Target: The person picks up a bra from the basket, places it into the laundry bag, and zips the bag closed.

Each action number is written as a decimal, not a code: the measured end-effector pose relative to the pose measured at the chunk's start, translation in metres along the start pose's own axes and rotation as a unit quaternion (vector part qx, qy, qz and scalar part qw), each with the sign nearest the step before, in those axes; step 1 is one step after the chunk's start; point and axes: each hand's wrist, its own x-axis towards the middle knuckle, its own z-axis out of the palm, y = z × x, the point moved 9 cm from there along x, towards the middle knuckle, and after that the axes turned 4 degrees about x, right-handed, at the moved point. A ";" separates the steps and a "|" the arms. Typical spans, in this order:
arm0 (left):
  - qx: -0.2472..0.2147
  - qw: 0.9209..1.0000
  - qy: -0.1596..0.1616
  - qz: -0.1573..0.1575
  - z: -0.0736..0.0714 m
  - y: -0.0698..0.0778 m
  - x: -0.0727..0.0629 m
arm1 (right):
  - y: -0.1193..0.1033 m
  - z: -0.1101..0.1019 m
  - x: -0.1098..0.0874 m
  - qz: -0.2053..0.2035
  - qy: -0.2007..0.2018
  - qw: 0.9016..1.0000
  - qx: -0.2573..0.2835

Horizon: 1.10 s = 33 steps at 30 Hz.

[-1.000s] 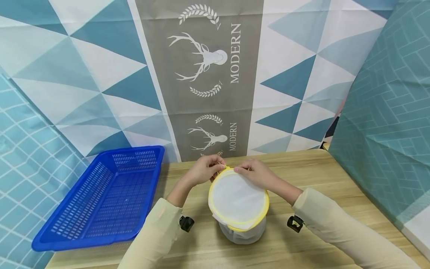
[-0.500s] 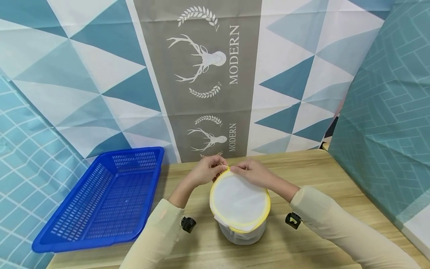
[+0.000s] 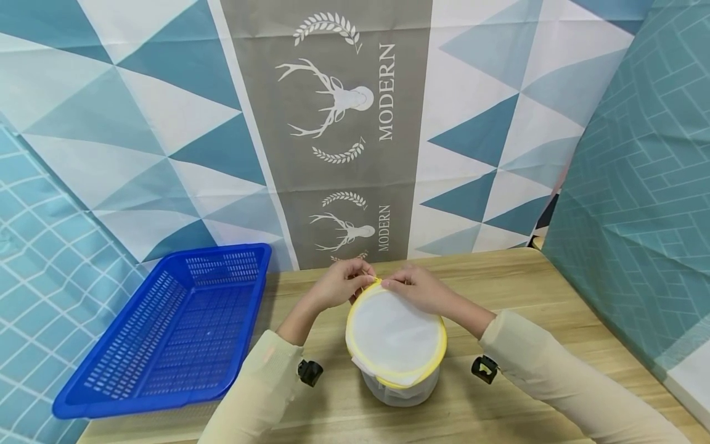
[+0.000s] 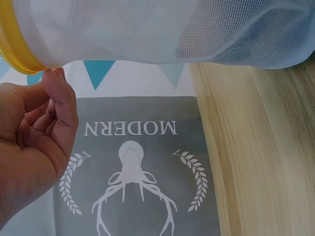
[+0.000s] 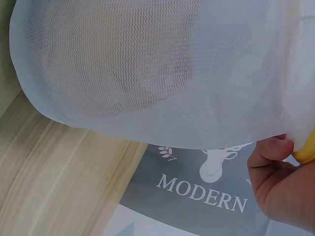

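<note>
A round white mesh laundry bag [image 3: 396, 336] with yellow trim stands on the table in the head view, its flat lid facing up and tilted. My left hand [image 3: 344, 285] pinches the yellow edge at the lid's far side, where a small zipper end shows. Right beside it, my right hand [image 3: 420, 291] grips the same rim with thumb and curled fingers. In the left wrist view the left fingertips [image 4: 56, 81] meet the yellow rim [image 4: 15, 46]. The right wrist view shows the right hand [image 5: 285, 179] pinching near the rim, below the see-through mesh wall [image 5: 147, 73].
A blue plastic basket [image 3: 257, 308] with slotted sides stands at the left of the wooden table [image 3: 499, 394]. Patterned cloth [image 3: 355, 166] hangs behind the table, and teal cloth [image 3: 638, 203] hangs at the right. Black wrist cameras sit under both cuffs.
The right fingertips have slid left along the rim, closer to the left hand. Both hands and the bag's lid have shifted slightly to the right and nearer, the grips kept.
</note>
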 end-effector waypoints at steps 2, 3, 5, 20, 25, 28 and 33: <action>0.000 1.000 -0.001 0.000 0.001 -0.001 0.000 | 0.001 0.000 -0.001 0.001 0.002 1.000 -0.003; 0.000 1.000 -0.001 0.000 0.001 -0.002 0.000 | 0.002 0.000 -0.001 0.002 0.004 1.000 -0.004; 0.000 1.000 -0.001 -0.002 0.002 -0.004 0.000 | 0.003 0.001 -0.002 0.005 0.005 1.000 -0.007; -0.031 0.999 0.012 -0.022 0.003 -0.011 -0.002 | 0.009 0.000 -0.005 0.017 0.014 1.000 0.000; -0.035 0.999 0.019 -0.028 0.001 -0.010 -0.002 | 0.007 0.001 -0.002 0.020 -0.004 1.000 0.005; -0.029 0.999 0.016 -0.022 0.001 -0.008 -0.001 | 0.004 0.004 0.000 0.008 -0.022 1.000 0.008; -0.015 1.000 0.009 -0.012 0.002 -0.007 -0.001 | 0.003 0.006 0.000 -0.006 -0.037 0.999 0.020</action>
